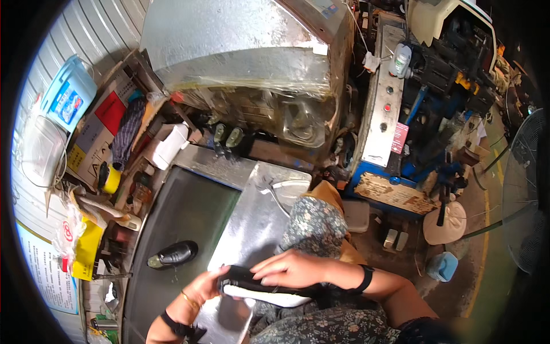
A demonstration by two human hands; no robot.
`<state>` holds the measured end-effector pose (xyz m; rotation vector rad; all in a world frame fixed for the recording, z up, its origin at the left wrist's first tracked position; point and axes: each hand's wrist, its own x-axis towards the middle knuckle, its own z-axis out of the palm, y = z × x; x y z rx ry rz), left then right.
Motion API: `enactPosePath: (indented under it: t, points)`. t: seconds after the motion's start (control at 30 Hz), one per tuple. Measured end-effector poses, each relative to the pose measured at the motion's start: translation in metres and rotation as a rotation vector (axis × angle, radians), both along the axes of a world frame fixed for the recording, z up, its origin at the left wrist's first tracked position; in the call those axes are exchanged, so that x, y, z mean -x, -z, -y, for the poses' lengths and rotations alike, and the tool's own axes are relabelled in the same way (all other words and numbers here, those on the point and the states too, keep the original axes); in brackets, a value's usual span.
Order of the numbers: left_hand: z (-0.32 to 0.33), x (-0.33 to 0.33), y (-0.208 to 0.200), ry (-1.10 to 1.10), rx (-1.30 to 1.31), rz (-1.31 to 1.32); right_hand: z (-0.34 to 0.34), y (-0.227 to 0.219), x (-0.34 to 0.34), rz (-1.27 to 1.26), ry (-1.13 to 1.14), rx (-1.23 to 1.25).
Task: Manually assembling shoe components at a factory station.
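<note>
A black shoe (243,279) with a white strip along its near side lies across my lap, over the patterned cloth. My left hand (204,288) grips the shoe's left end, its thumb side against the black part. My right hand (291,268) rests on the shoe from above, fingers bent and pressed onto the black upper; some fingertips are hidden. To the left, a single black shoe (176,253) sits on the dark conveyor belt (197,198). Beside the belt, the metal tabletop (246,215) bears a bent metal tool (272,192).
A large metal-hooded machine (238,46) stands ahead. Left of the belt is a cluttered shelf with a yellow tape roll (110,178) and a blue tub (69,94). On the right stand a machine with a button panel (385,109), a round stool (446,223) and a blue bucket (442,266).
</note>
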<state>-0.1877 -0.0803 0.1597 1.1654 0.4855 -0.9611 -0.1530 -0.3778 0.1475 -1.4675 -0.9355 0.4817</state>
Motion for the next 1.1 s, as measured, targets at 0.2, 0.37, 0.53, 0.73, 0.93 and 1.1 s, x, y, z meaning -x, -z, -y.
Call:
enactPosePath:
  t: [0.2,0.37,0.53,0.73,0.93,1.1]
  points:
    - [-0.045,0.029,0.034,-0.741,-0.042,0.212,0.046,0.077,-0.029,-0.202,0.905,-0.191]
    - [0.011,-0.105,0.003,-0.621,0.054,0.798,0.041,0.085,-0.017,-0.04,1.01,-0.1]
    - [0.079,-0.29,0.051,-0.02,-0.739,1.211,0.043,0.081,-0.029,0.205,1.077,0.023]
    - [0.049,-0.398,0.142,0.493,-1.556,1.44,0.036,0.084,-0.039,0.351,1.004,0.077]
    - [0.052,-0.326,0.117,0.339,-1.237,1.657,0.048,0.085,-0.041,0.413,1.003,0.064]
    - [-0.106,-0.165,0.103,0.529,-1.997,1.148,0.045,0.084,-0.035,0.423,1.0,0.047]
